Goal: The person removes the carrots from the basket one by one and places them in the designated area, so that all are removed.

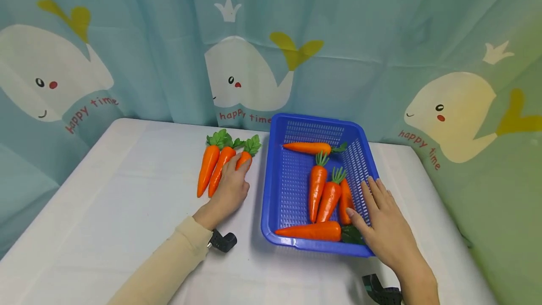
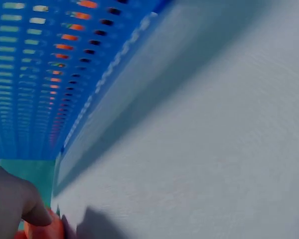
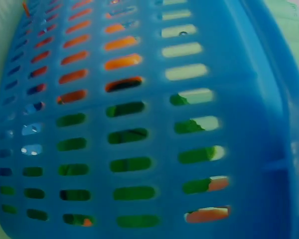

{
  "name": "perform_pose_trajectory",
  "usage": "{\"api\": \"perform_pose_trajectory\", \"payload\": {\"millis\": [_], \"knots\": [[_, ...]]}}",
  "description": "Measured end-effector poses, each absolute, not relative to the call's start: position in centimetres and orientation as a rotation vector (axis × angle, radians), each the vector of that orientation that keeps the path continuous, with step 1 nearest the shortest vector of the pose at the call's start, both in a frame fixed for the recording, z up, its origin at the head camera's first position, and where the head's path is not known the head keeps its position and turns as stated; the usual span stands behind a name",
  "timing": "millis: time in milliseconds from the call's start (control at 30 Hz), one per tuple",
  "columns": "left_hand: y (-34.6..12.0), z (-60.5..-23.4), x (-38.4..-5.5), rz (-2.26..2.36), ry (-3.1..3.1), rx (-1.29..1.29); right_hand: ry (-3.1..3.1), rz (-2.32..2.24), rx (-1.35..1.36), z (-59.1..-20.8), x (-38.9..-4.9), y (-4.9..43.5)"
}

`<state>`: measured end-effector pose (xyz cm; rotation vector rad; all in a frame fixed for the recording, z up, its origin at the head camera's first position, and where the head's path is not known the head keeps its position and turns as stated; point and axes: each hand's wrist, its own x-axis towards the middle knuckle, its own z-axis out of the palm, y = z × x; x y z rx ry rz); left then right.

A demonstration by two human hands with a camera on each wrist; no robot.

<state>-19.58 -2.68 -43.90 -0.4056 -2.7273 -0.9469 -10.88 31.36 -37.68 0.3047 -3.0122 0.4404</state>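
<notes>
Three orange carrots with green leafy tops lie side by side on the table left of a blue plastic basket point(image 1: 266, 192). My left hand point(image 1: 228, 189) grips the rightmost carrot point(image 1: 243, 159), its thumb against the orange body in the left wrist view. Just beside it are the middle carrot point(image 1: 224, 164) and the left carrot point(image 1: 208, 168). At the basket's right rim rests my right hand point(image 1: 389, 229), fingers straight and spread, thumb reaching over the inside. In the right wrist view the slotted basket wall point(image 3: 159, 114) fills the picture and the hand is out of sight.
Several carrots lie in the basket, among them one along the far end point(image 1: 309, 147) and one along the near end point(image 1: 311, 231). A white cloth point(image 1: 106, 201) covers the table. Behind it hangs a blue-green curtain point(image 1: 360, 22) with whale prints.
</notes>
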Motion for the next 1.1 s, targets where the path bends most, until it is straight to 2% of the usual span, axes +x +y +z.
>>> {"api": "perform_pose_trajectory", "payload": {"millis": [333, 1100], "knots": [[-2.0, -43.6, -18.8, -0.743, -2.734, -0.432, -2.879, 0.393, 0.430, -37.9, -10.8, 31.2], [-1.2, -39.8, -17.8, -1.092, -2.737, -0.344, -2.912, 0.456, 0.340, -38.2, -10.8, 31.7]]}}
